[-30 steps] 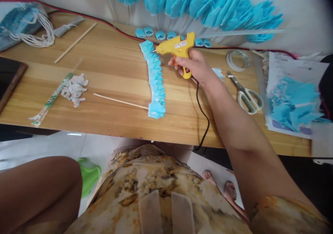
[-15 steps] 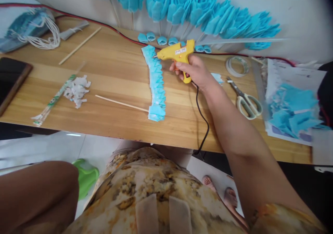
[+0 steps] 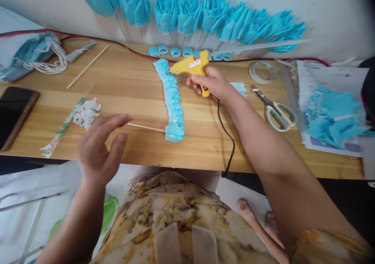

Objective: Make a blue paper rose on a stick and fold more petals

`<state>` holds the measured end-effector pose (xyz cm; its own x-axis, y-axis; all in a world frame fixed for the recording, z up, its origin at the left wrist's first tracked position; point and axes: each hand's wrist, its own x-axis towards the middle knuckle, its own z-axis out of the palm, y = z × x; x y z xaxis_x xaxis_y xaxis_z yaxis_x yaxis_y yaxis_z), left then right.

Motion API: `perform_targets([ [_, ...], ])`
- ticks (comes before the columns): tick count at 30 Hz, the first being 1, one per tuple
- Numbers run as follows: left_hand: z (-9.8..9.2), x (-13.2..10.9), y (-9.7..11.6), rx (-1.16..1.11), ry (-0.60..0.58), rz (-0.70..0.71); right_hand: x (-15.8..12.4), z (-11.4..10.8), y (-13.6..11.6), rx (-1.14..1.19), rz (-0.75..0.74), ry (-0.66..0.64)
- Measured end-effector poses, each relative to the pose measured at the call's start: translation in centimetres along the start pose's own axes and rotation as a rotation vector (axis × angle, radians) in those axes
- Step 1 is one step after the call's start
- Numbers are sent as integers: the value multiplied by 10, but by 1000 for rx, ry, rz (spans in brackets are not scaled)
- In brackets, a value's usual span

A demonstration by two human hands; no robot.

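Note:
My right hand (image 3: 213, 85) is closed round the handle of a yellow glue gun (image 3: 191, 67), whose nozzle points left at the top end of a strip of folded blue paper petals (image 3: 172, 99). The strip lies on the wooden table (image 3: 140, 88) and is fixed to a thin wooden stick (image 3: 146, 127). My left hand (image 3: 101, 146) hovers open, fingers stretched out, over the table's front edge near the free end of that stick; it holds nothing.
Blue paper flowers on sticks (image 3: 187, 15) lean on the wall. Small blue rolls (image 3: 171, 51), a tape roll (image 3: 261, 71), scissors (image 3: 275, 109), cut blue paper (image 3: 334, 117), white scraps (image 3: 86, 113), a phone (image 3: 16, 113), another stick (image 3: 87, 66) and a red cable (image 3: 117, 45) lie about.
My left hand has risen from below into view and now hovers open by the stick. The glue gun stays at the strip's top end; the view has shifted slightly.

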<state>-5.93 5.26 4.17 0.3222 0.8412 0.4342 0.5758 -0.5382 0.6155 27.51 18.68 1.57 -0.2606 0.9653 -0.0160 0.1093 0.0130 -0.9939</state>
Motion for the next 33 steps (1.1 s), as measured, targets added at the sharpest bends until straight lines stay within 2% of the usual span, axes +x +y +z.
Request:
perform_targets([
  [3,13,0,-12,90,82,52,-2,1,-3,-37,21,15],
  [8,24,2,-23,120,-10,60,-2,1,-2,-44,5,18],
  [13,26,3,-28,116,-82,79,0,0,-2,-71,-15,55],
  [19,27,3,-28,109,-76,92,0,0,-9,-27,-76,96],
  [23,26,4,-26,88,-75,90,-1,4,-15,-28,-33,76],
  [28,26,4,-26,65,-80,87,-16,5,-11,-15,3,39],
  [33,25,4,-26,56,-82,85,-33,5,0,-31,-47,84],
])
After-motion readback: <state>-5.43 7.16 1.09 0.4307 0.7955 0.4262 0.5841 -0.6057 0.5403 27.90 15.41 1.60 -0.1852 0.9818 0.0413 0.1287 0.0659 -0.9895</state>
